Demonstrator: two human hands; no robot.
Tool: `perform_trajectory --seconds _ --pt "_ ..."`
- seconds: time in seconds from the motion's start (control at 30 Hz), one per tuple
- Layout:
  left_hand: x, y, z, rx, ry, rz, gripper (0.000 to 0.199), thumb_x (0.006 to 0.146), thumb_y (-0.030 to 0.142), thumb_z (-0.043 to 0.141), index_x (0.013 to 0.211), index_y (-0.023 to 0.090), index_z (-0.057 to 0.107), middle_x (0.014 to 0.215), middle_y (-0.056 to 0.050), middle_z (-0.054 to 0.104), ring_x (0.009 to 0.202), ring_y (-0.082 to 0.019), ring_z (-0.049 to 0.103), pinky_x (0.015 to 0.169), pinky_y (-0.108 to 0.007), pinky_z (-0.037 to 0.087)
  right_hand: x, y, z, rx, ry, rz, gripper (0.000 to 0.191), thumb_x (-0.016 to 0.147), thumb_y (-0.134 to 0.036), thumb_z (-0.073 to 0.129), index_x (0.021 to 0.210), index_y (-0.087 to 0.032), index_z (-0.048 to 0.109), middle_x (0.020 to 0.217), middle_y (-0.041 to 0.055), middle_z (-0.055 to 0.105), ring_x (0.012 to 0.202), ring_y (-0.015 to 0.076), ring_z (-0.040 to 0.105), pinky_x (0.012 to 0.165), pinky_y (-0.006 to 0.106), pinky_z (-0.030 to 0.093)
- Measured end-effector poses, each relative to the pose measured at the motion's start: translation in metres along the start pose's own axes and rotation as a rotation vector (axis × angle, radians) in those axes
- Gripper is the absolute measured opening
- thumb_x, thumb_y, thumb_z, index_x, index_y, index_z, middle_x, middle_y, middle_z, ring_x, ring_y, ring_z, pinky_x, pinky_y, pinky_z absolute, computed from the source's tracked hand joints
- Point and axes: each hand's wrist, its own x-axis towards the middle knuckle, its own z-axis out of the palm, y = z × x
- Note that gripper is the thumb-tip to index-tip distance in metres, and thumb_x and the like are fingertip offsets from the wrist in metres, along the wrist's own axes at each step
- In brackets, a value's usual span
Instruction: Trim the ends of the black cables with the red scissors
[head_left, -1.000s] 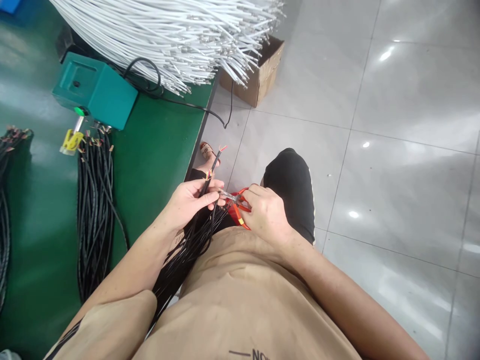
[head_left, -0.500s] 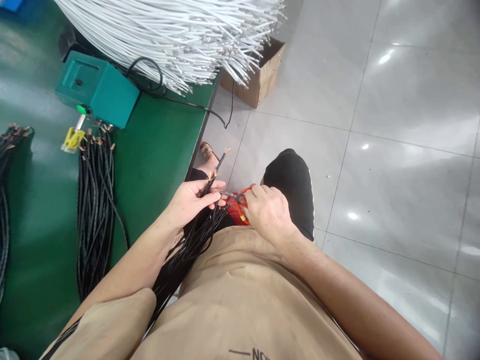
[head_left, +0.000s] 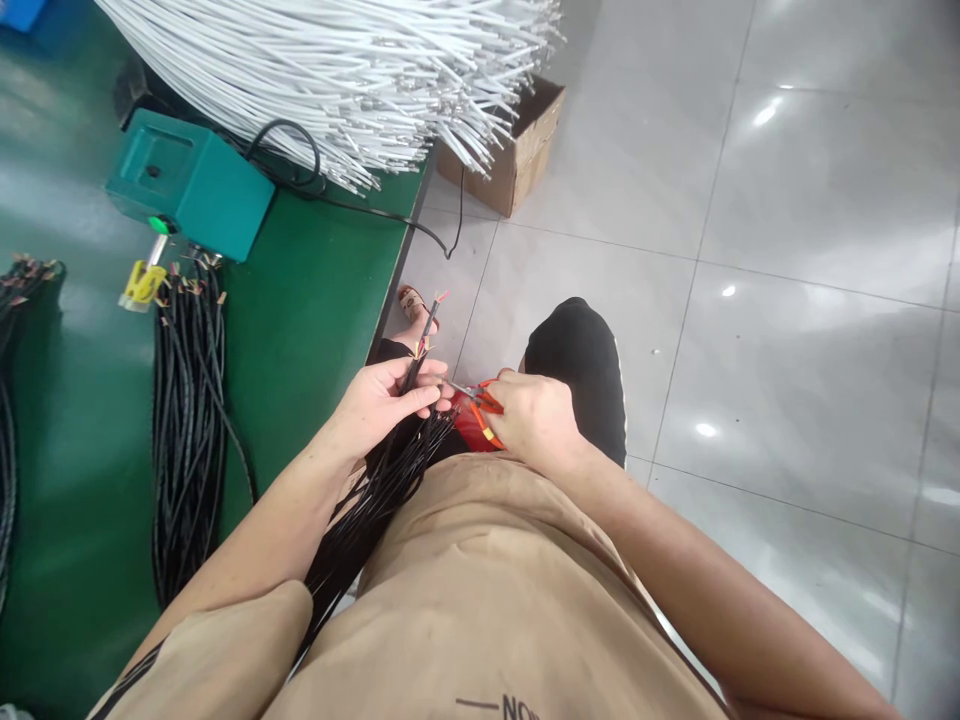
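Observation:
Several black cables (head_left: 375, 505) lie across my lap, and my left hand (head_left: 386, 400) pinches a few of them near their stripped ends. Red and yellow inner wires show above its fingers. My right hand (head_left: 536, 410) is closed around orange-handled pliers (head_left: 480, 398). The tips of the pliers point left and lie close to the fingertips of my left hand; whether they grip a wire is too small to tell. Beneath the pliers, a red thing (head_left: 472, 432) shows between my legs.
On the green table (head_left: 300, 310) at the left are a teal machine (head_left: 191, 185), a bundle of black cables (head_left: 187, 430) and a large heap of white cables (head_left: 360, 80). A cardboard box (head_left: 517, 165) stands on the floor beyond the table edge.
The cable ends above my left hand have shifted slightly left. My right hand has turned a little around the pliers, and the handles look slightly shifted.

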Motion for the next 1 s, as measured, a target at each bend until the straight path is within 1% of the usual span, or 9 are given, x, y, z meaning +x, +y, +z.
perform_trajectory --seconds 0.13,0.23,0.33,0.43,0.57,0.67,0.77,0.9,1.0 --pt "-0.001 0.004 -0.001 -0.081 -0.049 -0.017 0.039 0.075 0.026 0.073 0.112 0.017 0.065 0.108 -0.008 0.071 0.100 -0.022 0.067 0.076 -0.029 0.057 0.019 -0.004 -0.014 0.403 0.130 0.153 0.034 0.079 -0.043 0.060 0.059 -0.016 0.055 0.062 -0.0018 0.050 0.054 0.0082 0.038 0.051 0.023 0.026" --pt "-0.002 0.008 -0.001 -0.115 -0.112 0.011 0.036 0.082 0.033 0.065 0.114 0.017 0.066 0.126 -0.011 0.062 0.119 -0.027 0.056 0.084 -0.033 0.056 0.033 -0.011 -0.018 0.656 0.133 0.250 0.023 0.078 -0.036 0.060 0.066 -0.016 0.060 0.067 -0.0013 0.054 0.057 0.0088 0.044 0.053 0.022 0.033" --pt "-0.001 0.009 -0.001 -0.150 -0.120 0.022 0.035 0.084 0.035 0.063 0.113 0.016 0.067 0.128 -0.012 0.061 0.123 -0.029 0.052 0.088 -0.038 0.055 0.043 -0.018 -0.015 0.879 0.088 0.334 0.013 0.076 -0.029 0.059 0.077 -0.018 0.066 0.072 -0.0006 0.061 0.063 0.0108 0.052 0.059 0.024 0.040" --pt "-0.001 0.008 -0.002 -0.182 -0.106 0.013 0.032 0.084 0.034 0.063 0.109 0.015 0.069 0.121 -0.012 0.063 0.119 -0.028 0.054 0.088 -0.038 0.054 0.049 -0.025 -0.010 1.088 0.044 0.399 0.015 0.072 -0.025 0.061 0.083 -0.018 0.069 0.077 0.0000 0.066 0.069 0.0126 0.058 0.066 0.026 0.045" --pt "0.001 0.004 -0.003 -0.218 -0.041 0.009 0.025 0.080 0.033 0.068 0.100 0.018 0.072 0.106 -0.008 0.067 0.106 -0.021 0.059 0.083 -0.031 0.053 0.054 -0.032 -0.010 1.277 -0.045 0.423 0.009 0.070 -0.024 0.061 0.070 -0.016 0.066 0.071 0.0002 0.066 0.067 0.0123 0.059 0.068 0.026 0.046" --pt "0.002 0.003 -0.004 -0.239 0.039 0.001 0.022 0.076 0.032 0.071 0.094 0.019 0.073 0.090 -0.003 0.067 0.085 -0.013 0.060 0.076 -0.024 0.049 0.055 -0.035 -0.013 1.272 -0.048 0.432 0.010 0.070 -0.023 0.060 0.067 -0.016 0.067 0.064 -0.0022 0.062 0.061 0.0093 0.053 0.063 0.023 0.043" --pt "0.003 0.003 -0.004 -0.219 0.040 0.023 0.019 0.076 0.030 0.071 0.090 0.017 0.072 0.075 0.000 0.062 0.069 -0.009 0.054 0.068 -0.021 0.044 0.053 -0.036 -0.016 1.236 -0.031 0.459 0.011 0.070 -0.024 0.060 0.068 -0.016 0.067 0.058 -0.0050 0.055 0.055 0.0067 0.044 0.058 0.021 0.039" --pt "0.004 0.003 -0.005 -0.182 0.010 0.084 0.018 0.076 0.032 0.070 0.084 0.016 0.070 0.068 0.001 0.058 0.064 -0.009 0.049 0.064 -0.022 0.041 0.052 -0.037 -0.016 1.285 -0.042 0.493 0.013 0.069 -0.028 0.064 0.065 -0.016 0.062 0.054 -0.0062 0.048 0.052 0.0063 0.040 0.054 0.021 0.036" --pt "0.003 0.003 -0.004 -0.192 0.005 0.088 0.018 0.078 0.031 0.069 0.088 0.017 0.067 0.070 0.001 0.059 0.065 -0.009 0.051 0.065 -0.022 0.042 0.051 -0.036 -0.015 1.329 -0.046 0.505 0.016 0.068 -0.031 0.065 0.065 -0.016 0.060 0.056 -0.0058 0.048 0.051 0.0063 0.040 0.053 0.021 0.036"
